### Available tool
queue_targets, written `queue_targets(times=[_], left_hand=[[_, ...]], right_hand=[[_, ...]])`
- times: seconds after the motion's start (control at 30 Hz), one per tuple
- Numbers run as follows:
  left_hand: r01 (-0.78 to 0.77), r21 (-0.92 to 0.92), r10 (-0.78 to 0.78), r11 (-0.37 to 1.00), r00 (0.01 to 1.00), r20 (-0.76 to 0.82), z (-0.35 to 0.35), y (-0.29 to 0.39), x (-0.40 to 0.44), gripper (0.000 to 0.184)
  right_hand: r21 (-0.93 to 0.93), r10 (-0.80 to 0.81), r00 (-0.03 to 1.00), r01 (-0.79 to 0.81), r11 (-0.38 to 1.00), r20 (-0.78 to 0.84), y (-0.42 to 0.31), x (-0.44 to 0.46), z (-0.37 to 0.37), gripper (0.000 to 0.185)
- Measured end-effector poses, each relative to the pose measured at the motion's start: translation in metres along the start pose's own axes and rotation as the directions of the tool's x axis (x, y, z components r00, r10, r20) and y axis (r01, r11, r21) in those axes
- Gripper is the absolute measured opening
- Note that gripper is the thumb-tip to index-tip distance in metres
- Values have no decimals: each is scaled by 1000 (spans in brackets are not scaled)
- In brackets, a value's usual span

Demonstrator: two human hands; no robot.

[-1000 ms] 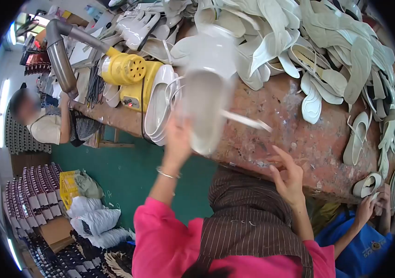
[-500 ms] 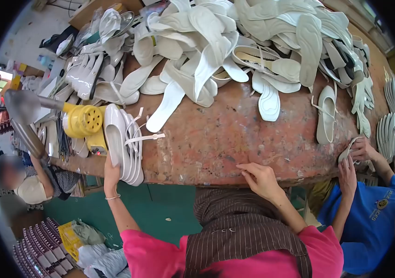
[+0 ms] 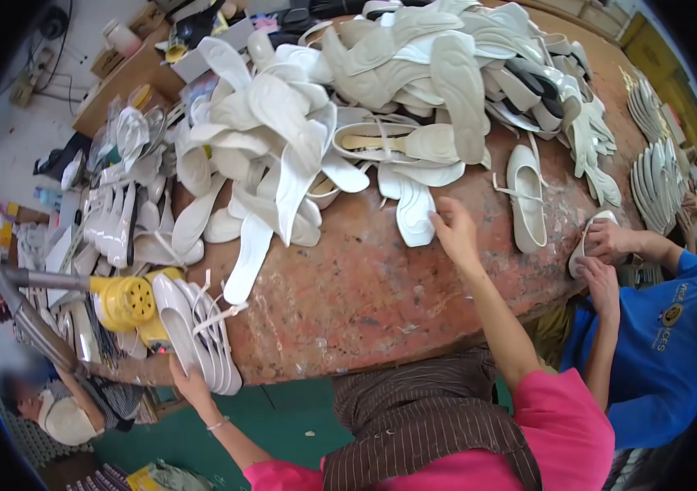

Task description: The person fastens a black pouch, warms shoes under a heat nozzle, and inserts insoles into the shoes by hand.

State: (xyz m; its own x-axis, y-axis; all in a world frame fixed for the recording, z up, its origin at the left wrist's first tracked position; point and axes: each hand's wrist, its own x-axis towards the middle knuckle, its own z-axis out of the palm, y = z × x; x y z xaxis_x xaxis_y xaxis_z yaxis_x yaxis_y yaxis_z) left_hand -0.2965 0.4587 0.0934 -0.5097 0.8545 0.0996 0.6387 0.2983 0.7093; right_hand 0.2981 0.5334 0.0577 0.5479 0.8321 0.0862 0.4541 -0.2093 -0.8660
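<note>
Right hand (image 3: 456, 236) moved up to a white insole (image 3: 415, 219), fingers parted; left hand (image 3: 190, 385) touches strappy flats (image 3: 178, 334), can't tell if gripping. Scuffed reddish workbench (image 3: 348, 286), green floor (image 3: 291, 419); strappy flats look glossy.

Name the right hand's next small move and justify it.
Probably close the right hand on the white insole and draw it out. The hand is right at the insole's edge, though contact is unclear, and the insole juts out from the pile. The left hand is at the stacked shoes.
</note>
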Motion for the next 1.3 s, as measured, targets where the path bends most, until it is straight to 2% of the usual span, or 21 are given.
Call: queue_targets(times=[0.07, 0.1, 0.2, 0.23, 0.33, 0.4, 0.47, 0.5, 0.53, 0.6, 0.63, 0.73, 0.8, 0.87, 0.9, 0.93, 0.97, 1.0, 1.03, 1.1, 1.3], left_hand=[[-153, 306, 213, 940, 961, -173, 19, 59, -27, 60], [-225, 352, 299, 909, 939, -171, 25, 81, -35, 62], [-470, 468, 599, 749, 781, -175, 61, 153, -66, 58], [-546, 388, 621, 743, 778, -96, 73, 167, -77, 53], [-706, 11, 696, 708, 701, 154, 100, 195, -120, 31], [-740, -207, 750, 639, 541, 380, 108, 164, -145, 30], [-732, -327, 764, 598, 398, 507, 101, 156, -175, 29], [-674, -315, 697, 669, 419, 582, 94, 140, -190, 28], [-612, -290, 619, 736, 433, 655, 85, 119, -206, 28], [-264, -15, 177, 965, 601, 779, 72, 73, -241, 26], [-68, 149, -74, 987, 626, 776, 65, 47, -259, 25], [-185, 90, -16, 979, 365, 931, 50, -157, -332, 21], [-81, 194, -161, 978, 303, 939, 33, -154, -350, 21], [9, 309, -299, 951, 282, 912, 10, -146, -365, 21], [51, 350, -350, 935, 265, 898, 5, -135, -367, 21], [82, 374, -382, 924, 258, 887, -1, -127, -371, 21], [106, 386, -400, 916, 252, 881, -5, -119, -375, 21], [125, 389, -408, 913, 242, 880, -7, -114, -377, 21], [143, 381, -405, 914, 236, 883, -9, -109, -382, 21], [162, 358, -388, 920, 233, 892, -8, -102, -388, 22], [148, 221, -259, 964, 332, 907, 16, -97, -407, 23]], right_hand=[[334, 230, 958, -276, 901, 170, 10, 17, 22, 34], [466, 311, 908, -412, 783, 281, 13, 21, 24, 37], [645, 243, 790, -604, 468, 563, -3, 23, -1, 43], [703, 175, 789, -607, 371, 589, 14, 22, -4, 46], [710, 199, 803, -591, 383, 561, 7, -1, -42, 46], [607, 272, 811, -573, 551, 518, 22, -16, -64, 42], [449, 358, 842, -524, 724, 404, 35, -36, -84, 38], [236, 363, 883, -436, 868, 298, 42, -45, -96, 32], [241, 327, 929, -363, 900, 175, 45, -57, -103, 29], [213, 230, 972, -214, 953, -51, 49, -85, -111, 24], [162, 183, 976, -162, 973, -119, 50, -97, -116, 19], [296, 282, 959, -263, 918, -21, 42, -137, -132, 13], [115, 234, 972, -235, 965, 26, 45, -167, -139, 8], [-126, 59, 996, -49, 991, 72, 59, -202, -149, 6], [-141, 101, 993, -90, 986, 69, 73, -224, -152, 5], [-170, 237, 960, -211, 963, 152, 90, -244, -163, 8], [-297, 380, 903, -314, 902, 199, 126, -270, -174, 13], [-556, 552, 783, -333, 762, 287, 143, -281, -182, 18], [-686, 622, 702, -263, 678, 346, 159, -283, -185, 19], [-766, 648, 653, -158, 623, 392, 179, -278, -183, 19], [-791, 550, 695, 44, 610, 463, 178, -202, -127, 22]])
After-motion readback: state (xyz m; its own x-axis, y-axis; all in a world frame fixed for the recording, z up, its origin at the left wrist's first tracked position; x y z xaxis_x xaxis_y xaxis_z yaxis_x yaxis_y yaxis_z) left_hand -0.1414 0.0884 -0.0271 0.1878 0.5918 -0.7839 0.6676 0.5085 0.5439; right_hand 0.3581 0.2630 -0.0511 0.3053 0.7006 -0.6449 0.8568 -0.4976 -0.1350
